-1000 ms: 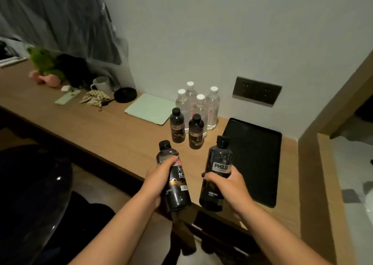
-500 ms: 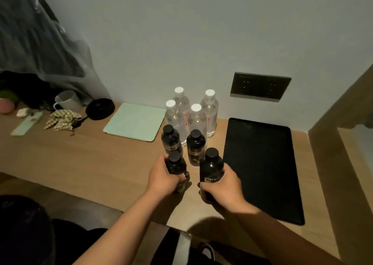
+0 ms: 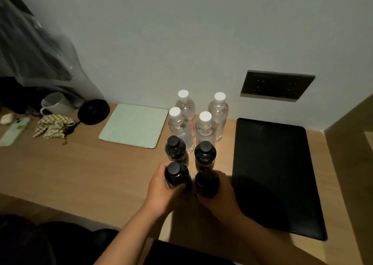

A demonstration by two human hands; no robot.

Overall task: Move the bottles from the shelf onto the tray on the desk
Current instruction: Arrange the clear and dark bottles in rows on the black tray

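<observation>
My left hand grips a black bottle with a black cap. Beside it, my right hand grips a second black bottle. Both stand upright low over the wooden desk, just left of the flat black tray, which holds nothing. Directly behind them two more black bottles stand on the desk. Behind those stand several clear water bottles with white caps, near the wall.
A pale green mat lies left of the bottles. Further left are a black round lid, a white mug, a checked cloth and a phone. A dark socket panel is on the wall. A wooden partition borders the right.
Both hands have carried their black bottles forward and down, from in front of the desk edge to just behind the two standing black bottles. The view has tilted downward.
</observation>
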